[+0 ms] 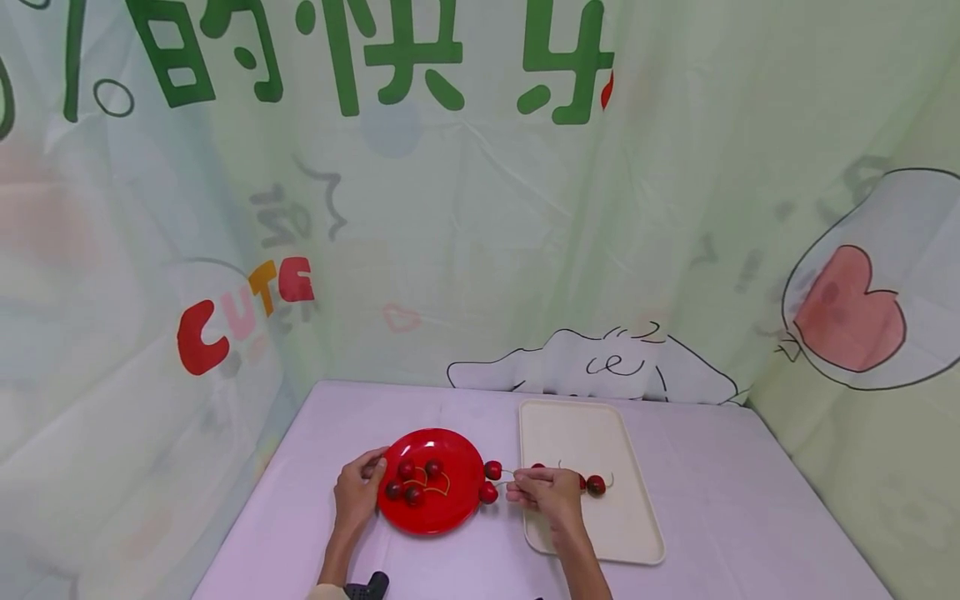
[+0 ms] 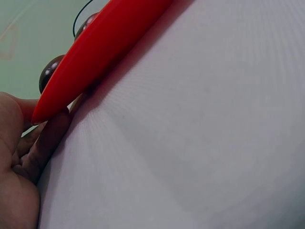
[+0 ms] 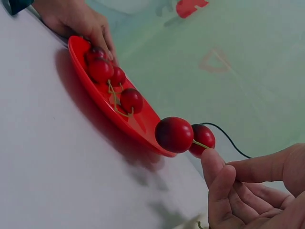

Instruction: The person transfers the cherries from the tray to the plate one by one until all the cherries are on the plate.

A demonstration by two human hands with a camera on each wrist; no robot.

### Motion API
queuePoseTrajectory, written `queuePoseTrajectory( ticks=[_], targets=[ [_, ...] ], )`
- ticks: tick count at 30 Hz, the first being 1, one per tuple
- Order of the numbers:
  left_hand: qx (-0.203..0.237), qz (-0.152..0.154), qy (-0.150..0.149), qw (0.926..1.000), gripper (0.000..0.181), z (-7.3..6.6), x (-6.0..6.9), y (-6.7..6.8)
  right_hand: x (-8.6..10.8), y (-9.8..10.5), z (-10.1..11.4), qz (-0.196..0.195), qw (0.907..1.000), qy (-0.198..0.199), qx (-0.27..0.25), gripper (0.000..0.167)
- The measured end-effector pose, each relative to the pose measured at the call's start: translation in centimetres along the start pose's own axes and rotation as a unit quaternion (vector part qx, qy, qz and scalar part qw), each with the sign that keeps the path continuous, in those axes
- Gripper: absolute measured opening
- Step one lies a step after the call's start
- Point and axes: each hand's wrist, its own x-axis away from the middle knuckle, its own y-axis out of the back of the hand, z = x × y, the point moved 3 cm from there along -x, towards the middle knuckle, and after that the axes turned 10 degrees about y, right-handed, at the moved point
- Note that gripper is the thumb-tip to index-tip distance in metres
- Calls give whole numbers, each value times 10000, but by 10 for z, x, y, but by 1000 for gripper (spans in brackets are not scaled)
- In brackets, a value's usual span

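My left hand (image 1: pixel 356 493) grips the left rim of a round red plate (image 1: pixel 427 521), thumb above and fingers underneath, as the left wrist view shows. Several dark red cherries (image 1: pixel 413 496) with green stems lie in the plate. At the plate's right edge, my right hand (image 1: pixel 551 498) pinches the stems of a pair of cherries (image 3: pixel 174 135) between thumb and fingertips. The pair hangs in the air beside the rim. Under and beyond the right hand, more cherries (image 1: pixel 596 486) lie on a cream tray (image 1: pixel 577 425), partly hidden by the hand.
The table (image 1: pixel 712 500) has a pale cloth over it. A printed curtain (image 1: pixel 465 250) stands behind and at both sides. A black strap piece (image 1: pixel 369 587) shows at the left wrist.
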Motion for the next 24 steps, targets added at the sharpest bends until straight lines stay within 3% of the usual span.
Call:
queuePoseTrajectory(
  ticks=[19, 24],
  targets=[
    [152, 50, -23, 9999, 29, -2, 2, 1, 9, -31, -4, 463, 9988, 3, -143, 30],
    [60, 27, -15, 10000, 29, -2, 1, 2, 9, -37, -8, 503, 9985, -181, -120, 30]
  ],
)
